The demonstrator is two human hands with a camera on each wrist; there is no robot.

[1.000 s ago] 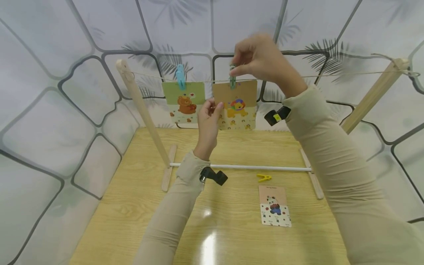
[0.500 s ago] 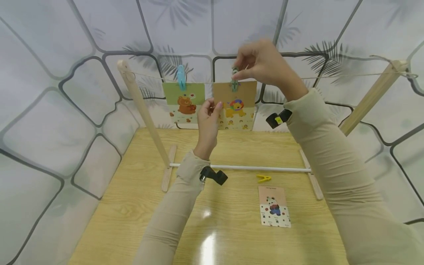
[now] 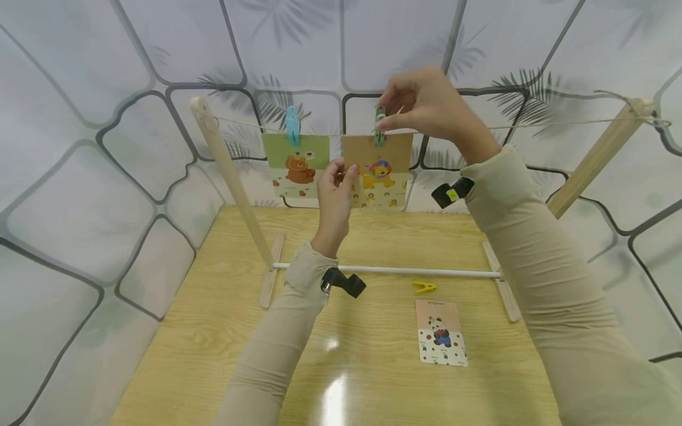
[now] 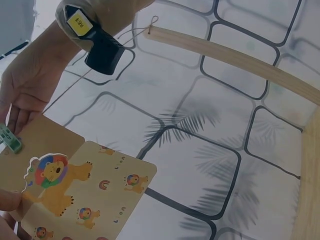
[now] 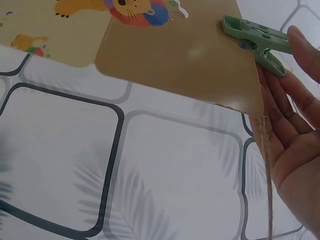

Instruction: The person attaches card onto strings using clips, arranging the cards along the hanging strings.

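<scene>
A brown and cream lion card [image 3: 380, 198] hangs upright at the string [image 3: 533, 125]. My left hand [image 3: 334, 207] pinches its left edge between thumb and fingers. At the card's top edge, my right hand [image 3: 428, 112] holds a green clothespin [image 5: 255, 40] by its handles, thumb on one side and fingers on the other. The pin's jaws lie over the card in the right wrist view. Left of it, a green bear card [image 3: 309, 145] hangs from a light blue clothespin [image 3: 292, 125]. In the left wrist view, only part of my left hand's fingers shows at the card's edge.
Wooden posts stand left [image 3: 234, 183] and right [image 3: 597, 160], with a white rod [image 3: 415, 270] between their feet. A yellow clothespin [image 3: 428, 289] and a panda card [image 3: 442, 352] lie on the wooden table [image 3: 213, 355]. A patterned wall backdrop rises behind.
My right hand has come down slightly and to the right with the green clothespin, which sits lower over the card's top edge. The card has straightened a little. My left hand stays in place.
</scene>
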